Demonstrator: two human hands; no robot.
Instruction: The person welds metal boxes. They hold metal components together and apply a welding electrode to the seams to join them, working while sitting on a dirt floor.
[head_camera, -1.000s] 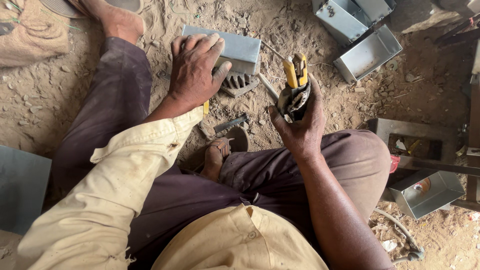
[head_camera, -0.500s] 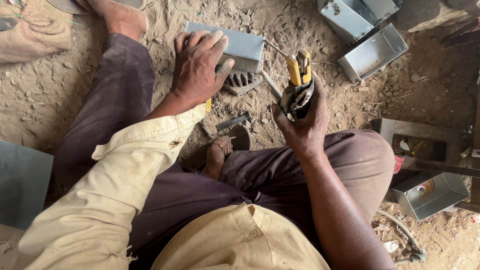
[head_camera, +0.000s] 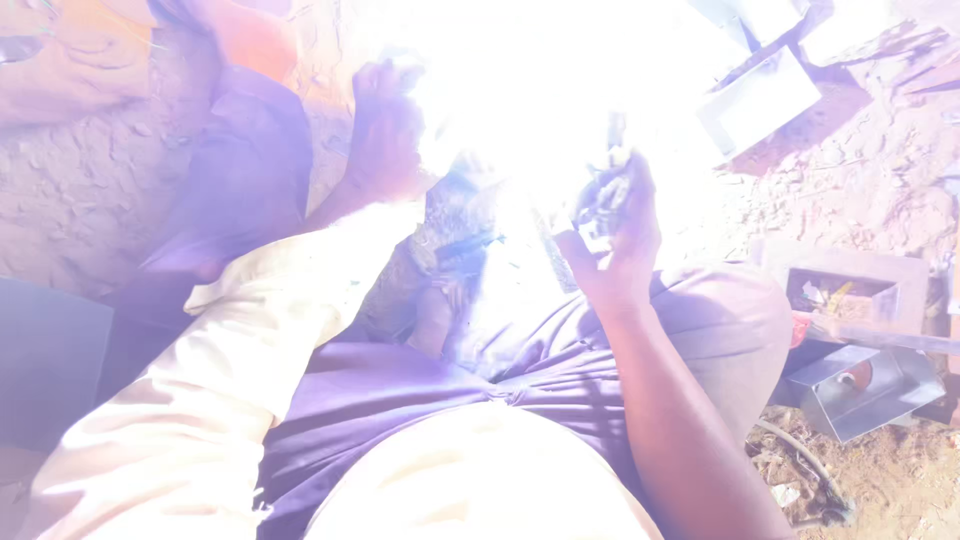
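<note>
Two-handed, and done seated on sandy ground (head_camera: 80, 200). Gripped dark hand tool (head_camera: 608, 185) in right hand (head_camera: 615, 235), with fingers wrapped fully closed round it and its tip lost in white glare (head_camera: 540, 90). Kept left hand (head_camera: 385, 135) at left edge of that glare; could not tell how far its fingers were spread or what lay beneath. Could not see workpiece; judged it to sit between both hands, inside glare. Judged step as under way: flare live, tool in grip, outcome unreadable. Noted open grey metal boxes at far right (head_camera: 760, 100) and near right (head_camera: 865, 390).
</note>
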